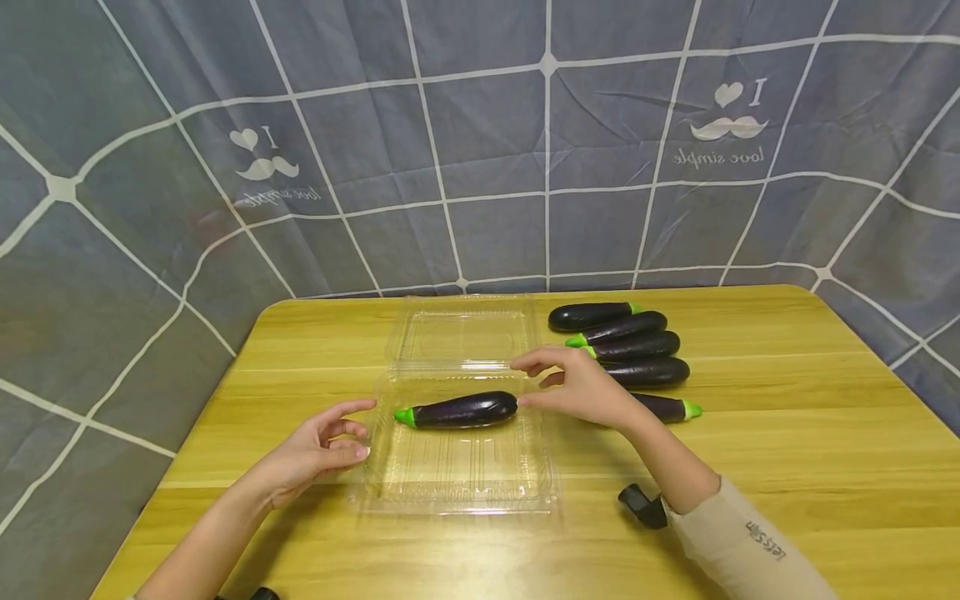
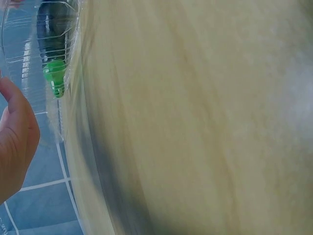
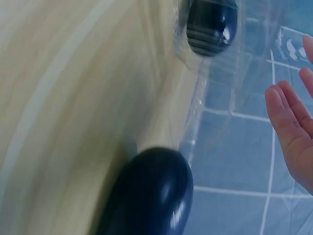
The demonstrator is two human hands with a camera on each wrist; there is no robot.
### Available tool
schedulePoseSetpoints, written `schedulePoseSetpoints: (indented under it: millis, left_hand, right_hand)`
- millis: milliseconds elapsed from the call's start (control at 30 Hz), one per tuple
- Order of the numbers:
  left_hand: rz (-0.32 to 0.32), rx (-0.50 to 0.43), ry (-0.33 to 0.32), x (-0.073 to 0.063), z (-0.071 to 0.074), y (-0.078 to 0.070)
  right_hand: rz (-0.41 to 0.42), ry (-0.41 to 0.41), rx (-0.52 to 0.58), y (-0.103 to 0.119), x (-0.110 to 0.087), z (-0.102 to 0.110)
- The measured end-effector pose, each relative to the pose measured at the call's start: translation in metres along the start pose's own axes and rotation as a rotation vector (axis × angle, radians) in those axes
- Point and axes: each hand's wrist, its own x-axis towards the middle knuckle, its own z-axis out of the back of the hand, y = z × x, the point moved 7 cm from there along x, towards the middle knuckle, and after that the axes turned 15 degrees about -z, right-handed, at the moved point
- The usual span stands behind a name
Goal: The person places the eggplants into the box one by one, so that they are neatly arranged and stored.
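Observation:
One dark purple eggplant [image 1: 467, 411] with a green stem lies crosswise inside a clear plastic clamshell box [image 1: 457, 505], stem toward the left. The box's lid [image 1: 465, 335] is folded back away from me. My left hand [image 1: 313, 454] is at the box's left wall, fingers loosely bent and holding nothing; the left wrist view has the green stem end [image 2: 55, 76] showing through the plastic. Over the box's right edge, my right hand [image 1: 577, 387] has its fingers extended beside the eggplant's rounded end. In the right wrist view those fingers [image 3: 286, 110] appear apart from the eggplant.
Several more eggplants [image 1: 628, 344] lie in a rough column on the wooden table [image 1: 780, 400] right of the box, the nearest [image 1: 663, 407] partly behind my right forearm. A grey patterned curtain [image 1: 495, 150] hangs around the table's back and sides.

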Motion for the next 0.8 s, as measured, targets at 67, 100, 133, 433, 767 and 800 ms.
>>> schedulePoseSetpoints:
  millis: [67, 100, 133, 433, 767, 800]
  left_hand:
    - [0.001, 0.000, -0.002, 0.000, 0.000, 0.001]
    - [0.003, 0.001, -0.002, -0.001, 0.000, 0.001]
    - [0.004, 0.001, -0.002, -0.001, 0.000, 0.001]
    - [-0.006, -0.022, -0.005, -0.002, 0.000, 0.003]
    - [-0.019, -0.057, -0.016, 0.001, -0.001, 0.003]
    - [-0.020, -0.060, -0.016, 0.001, -0.001, 0.002]
  right_hand:
    - [-0.002, -0.016, 0.007, -0.002, -0.003, 0.005]
    - [-0.005, -0.023, 0.007, -0.002, -0.005, 0.008]
    - [-0.011, -0.029, 0.005, -0.004, -0.006, 0.010]
    - [-0.044, -0.081, -0.037, -0.016, -0.026, 0.038]
    - [0.006, -0.119, -0.086, -0.032, -0.053, 0.078]
    - [0.000, -0.126, -0.095, -0.034, -0.055, 0.082]
